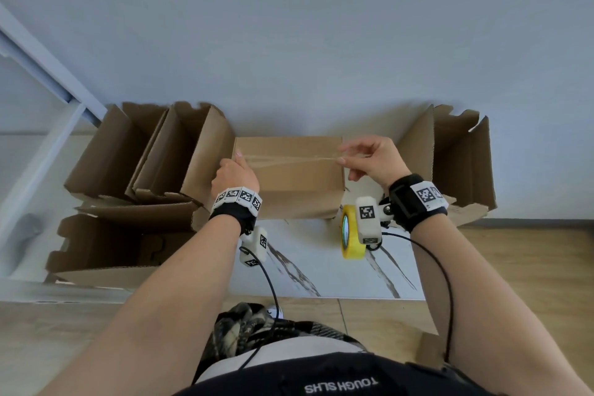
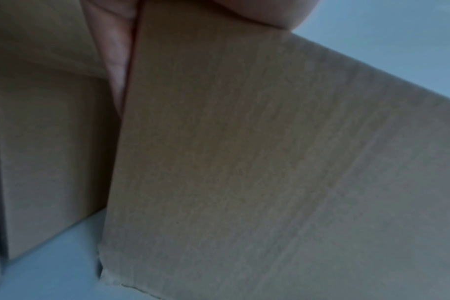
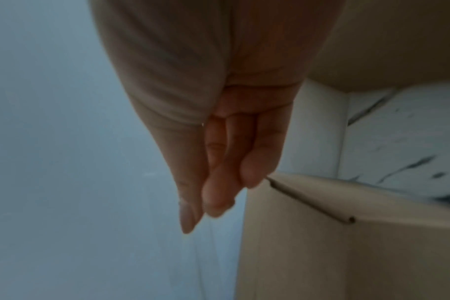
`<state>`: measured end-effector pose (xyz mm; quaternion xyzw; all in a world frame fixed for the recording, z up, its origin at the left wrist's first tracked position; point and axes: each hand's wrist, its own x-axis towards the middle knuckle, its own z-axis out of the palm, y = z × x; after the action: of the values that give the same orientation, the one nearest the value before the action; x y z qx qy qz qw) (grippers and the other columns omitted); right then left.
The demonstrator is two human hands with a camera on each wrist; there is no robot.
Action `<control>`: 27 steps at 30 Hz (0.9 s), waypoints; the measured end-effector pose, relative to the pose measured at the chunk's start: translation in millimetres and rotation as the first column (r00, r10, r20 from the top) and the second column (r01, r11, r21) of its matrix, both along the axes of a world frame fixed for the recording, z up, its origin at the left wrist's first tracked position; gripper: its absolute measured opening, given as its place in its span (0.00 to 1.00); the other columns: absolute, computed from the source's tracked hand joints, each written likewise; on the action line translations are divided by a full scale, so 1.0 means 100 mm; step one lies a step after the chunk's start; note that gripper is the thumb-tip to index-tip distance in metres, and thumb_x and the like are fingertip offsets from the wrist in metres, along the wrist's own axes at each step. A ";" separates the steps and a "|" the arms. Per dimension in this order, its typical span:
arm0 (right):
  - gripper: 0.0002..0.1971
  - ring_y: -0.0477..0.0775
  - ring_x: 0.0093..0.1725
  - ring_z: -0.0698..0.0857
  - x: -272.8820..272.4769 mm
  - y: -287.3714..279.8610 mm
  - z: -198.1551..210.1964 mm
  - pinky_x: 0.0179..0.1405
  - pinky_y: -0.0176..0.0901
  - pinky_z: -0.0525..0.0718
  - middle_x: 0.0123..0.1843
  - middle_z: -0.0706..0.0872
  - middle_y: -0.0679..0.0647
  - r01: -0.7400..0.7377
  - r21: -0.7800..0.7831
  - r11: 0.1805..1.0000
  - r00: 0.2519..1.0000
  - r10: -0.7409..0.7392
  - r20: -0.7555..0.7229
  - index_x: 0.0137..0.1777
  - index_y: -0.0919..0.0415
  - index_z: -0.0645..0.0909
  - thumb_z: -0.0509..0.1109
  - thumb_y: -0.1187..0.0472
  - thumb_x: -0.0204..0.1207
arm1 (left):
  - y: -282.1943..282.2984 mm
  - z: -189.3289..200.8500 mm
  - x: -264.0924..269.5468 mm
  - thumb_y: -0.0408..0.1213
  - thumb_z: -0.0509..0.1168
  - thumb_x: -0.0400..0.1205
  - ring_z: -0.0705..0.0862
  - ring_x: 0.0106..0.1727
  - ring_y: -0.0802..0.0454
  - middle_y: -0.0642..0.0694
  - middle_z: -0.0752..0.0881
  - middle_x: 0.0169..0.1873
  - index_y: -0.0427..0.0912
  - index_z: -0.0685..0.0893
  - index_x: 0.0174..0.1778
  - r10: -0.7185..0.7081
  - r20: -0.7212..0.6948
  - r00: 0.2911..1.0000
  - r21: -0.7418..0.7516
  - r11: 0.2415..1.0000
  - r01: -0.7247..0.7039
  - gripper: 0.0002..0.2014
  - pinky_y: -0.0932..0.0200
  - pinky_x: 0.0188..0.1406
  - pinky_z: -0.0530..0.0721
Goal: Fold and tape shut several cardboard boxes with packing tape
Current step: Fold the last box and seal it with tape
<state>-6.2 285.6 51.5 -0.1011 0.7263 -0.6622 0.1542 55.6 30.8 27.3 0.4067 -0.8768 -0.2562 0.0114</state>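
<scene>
A closed cardboard box (image 1: 289,183) lies in the middle of the table, against the wall. Across its top runs a thin strip of clear tape (image 1: 289,160), stretched between my two hands. My left hand (image 1: 239,159) holds one end down at the box's top left edge, thumb on top and fingers (image 2: 116,60) down the box's (image 2: 244,162) side. Just above the box's (image 3: 321,253) right edge, my right hand (image 1: 345,159) (image 3: 206,209) pinches the other end between thumb and forefinger. The yellow tape roll (image 1: 352,231) stands on edge at the box's front right corner.
Two open boxes (image 1: 180,154) (image 1: 106,157) stand to the left, with another (image 1: 112,244) in front of them. One more open box (image 1: 456,157) stands on the right. The marble table (image 1: 321,267) shows in front of the closed box. Wrist-camera cables hang below both arms.
</scene>
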 end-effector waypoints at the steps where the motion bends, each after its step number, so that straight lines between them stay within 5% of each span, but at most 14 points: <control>1: 0.08 0.48 0.20 0.82 0.01 -0.01 0.01 0.23 0.36 0.84 0.28 0.87 0.53 -0.007 -0.036 0.999 1.000 0.008 0.022 0.45 0.64 0.88 0.79 0.75 0.70 | 0.00 0.00 0.00 0.53 0.42 0.91 0.83 0.62 0.30 0.30 0.84 0.62 0.30 0.75 0.67 0.000 0.000 1.000 -0.004 1.000 0.000 0.30 0.42 0.56 0.80; 4: 0.08 0.49 0.22 0.77 0.06 -0.03 -0.01 0.23 0.35 0.80 0.26 0.83 0.55 -0.028 -0.116 0.993 0.998 0.034 0.048 0.39 0.66 0.88 0.76 0.79 0.70 | 0.00 0.00 0.01 0.53 0.42 0.91 0.83 0.63 0.30 0.30 0.83 0.62 0.30 0.75 0.67 0.000 -0.003 1.000 -0.008 1.000 0.000 0.30 0.42 0.57 0.80; 9: 0.23 0.48 0.30 0.80 0.09 -0.01 -0.05 0.27 0.35 0.81 0.37 0.83 0.52 -0.075 -0.176 0.982 0.989 0.096 0.111 0.26 0.57 0.87 0.70 0.87 0.69 | 0.00 0.00 0.00 0.53 0.42 0.91 0.82 0.64 0.29 0.30 0.83 0.63 0.31 0.75 0.67 0.010 -0.006 1.000 -0.003 1.000 -0.010 0.29 0.40 0.60 0.79; 16: 0.20 0.48 0.37 0.86 0.16 0.07 -0.03 0.34 0.38 0.85 0.60 0.89 0.56 -0.290 0.126 0.949 0.951 0.270 0.151 0.29 0.60 0.87 0.70 0.85 0.68 | 0.00 0.01 0.01 0.53 0.41 0.91 0.81 0.66 0.29 0.29 0.81 0.66 0.31 0.75 0.69 0.007 -0.002 1.000 0.007 1.000 -0.007 0.30 0.39 0.62 0.78; 19: 0.15 0.48 0.37 0.89 0.18 0.07 -0.03 0.38 0.39 0.89 0.54 0.90 0.55 -0.354 0.264 0.897 0.934 0.328 0.140 0.32 0.63 0.86 0.74 0.84 0.65 | -0.01 0.02 0.02 0.53 0.40 0.91 0.80 0.68 0.29 0.29 0.80 0.67 0.31 0.75 0.71 -0.007 -0.001 1.000 0.011 1.000 0.007 0.31 0.39 0.64 0.77; 23: 0.17 0.49 0.30 0.91 0.20 0.11 0.02 0.33 0.35 0.87 0.30 0.89 0.48 -0.386 0.438 0.812 0.919 0.380 0.104 0.31 0.61 0.83 0.72 0.83 0.69 | -0.01 0.01 0.05 0.54 0.40 0.91 0.79 0.69 0.29 0.30 0.80 0.68 0.33 0.75 0.72 -0.022 -0.010 1.000 0.015 1.000 0.023 0.31 0.39 0.66 0.76; 27: 0.13 0.56 0.35 0.93 0.16 0.17 0.16 0.40 0.43 0.90 0.30 0.90 0.54 -0.274 0.593 0.757 0.946 0.325 0.022 0.31 0.61 0.85 0.71 0.80 0.68 | 0.00 -0.01 0.07 0.54 0.40 0.91 0.79 0.69 0.29 0.29 0.80 0.69 0.32 0.75 0.72 -0.023 -0.004 1.000 0.009 1.000 0.023 0.31 0.39 0.67 0.75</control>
<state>10.0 302.2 67.3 -0.1901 0.8754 -0.3664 0.2516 62.9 30.6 26.8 0.3960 -0.8803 -0.2612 0.0084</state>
